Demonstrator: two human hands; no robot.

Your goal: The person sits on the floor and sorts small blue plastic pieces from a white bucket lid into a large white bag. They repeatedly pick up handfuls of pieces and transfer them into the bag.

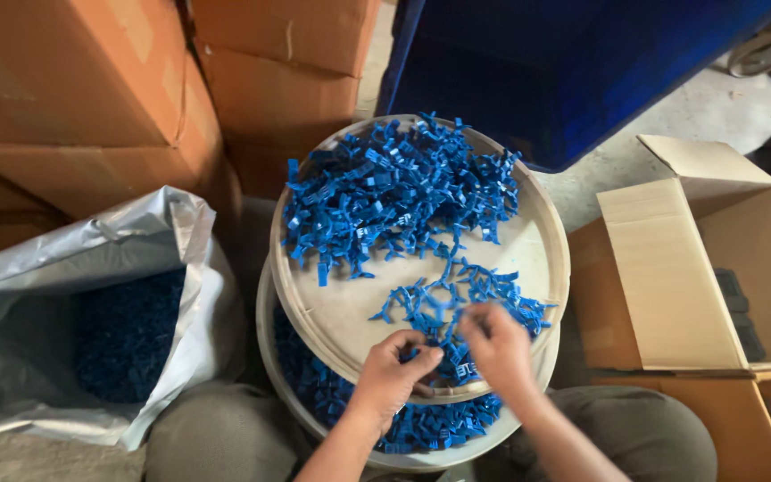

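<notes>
Far left of the tray: silver bag [64, 295], mouth open, filled with dark blue bits.

Behind bag, up-left of the tray: brown boxes [91, 98], stacked.

Centre: round pale tray [528, 241], tilted a little, resting on a white tub [265, 330]. Tub beneath holding more blue clips, visible under the tray's near edge.

On the tray's far half: big heap of blue clips [394, 192], tangled. On the near half: smaller scatter [457, 299], running toward the hands.

At the tray's near edge: left hand [390, 375], fingers curled in, thumb against fingertips, pinching at clips in the small scatter; exactly which piece, cannot tell. Just right of it, nearly touching: right hand [497, 344], fingers bent and narrow, closed on a blue clip, blurred. Both hands over the tray's near rim, forearms coming up from below.

Below the tray: knees in grey-green trousers [225, 437], either side of the tub.

Behind the tray, upper right: blue crate [564, 80], large, on concrete floor [635, 161].

Right of the tray: open carton [716, 268], flaps up, dark flat things inside along its right wall.
</notes>
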